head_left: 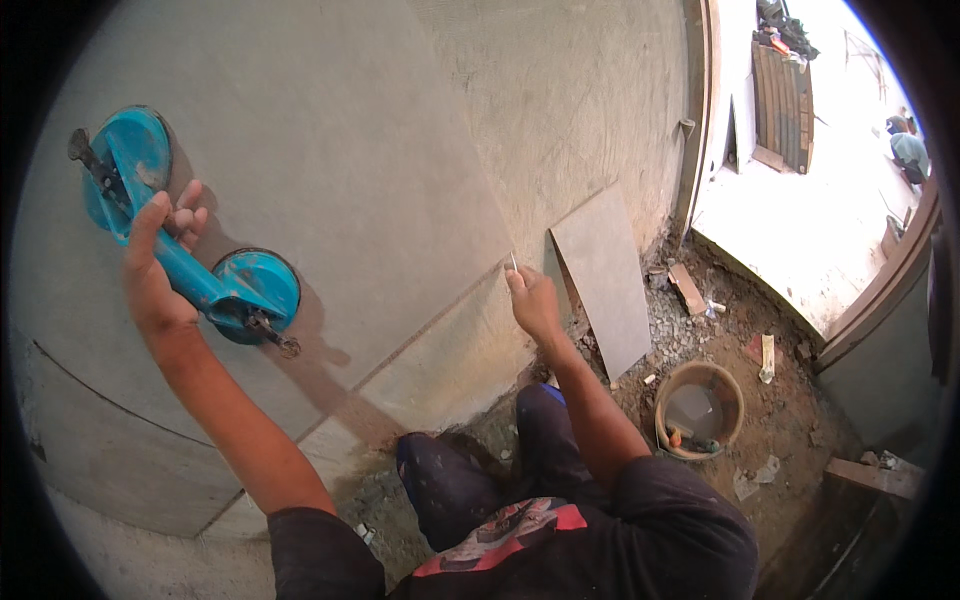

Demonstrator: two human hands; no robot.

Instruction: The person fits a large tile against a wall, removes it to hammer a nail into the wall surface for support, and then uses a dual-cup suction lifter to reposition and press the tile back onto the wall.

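Observation:
A blue double-cup suction lifter (190,275) is stuck to the large grey tile (350,150) on the wall. My left hand (165,255) is wrapped round its handle, the thumb in front and the fingertips showing on the other side. My right hand (533,300) is closed in a pinch at the tile's lower right corner. From its fingertips sticks a small, thin white piece (514,261), too small to name surely. A narrow gap runs along the tile's lower edge, above another row of tile.
A cut tile piece (605,280) leans on the wall right of my right hand. A bucket (700,410) with water and tools stands on the rubble-strewn floor. At the right is a doorway (700,120), with stacked boards (783,105) and a person (908,150) beyond.

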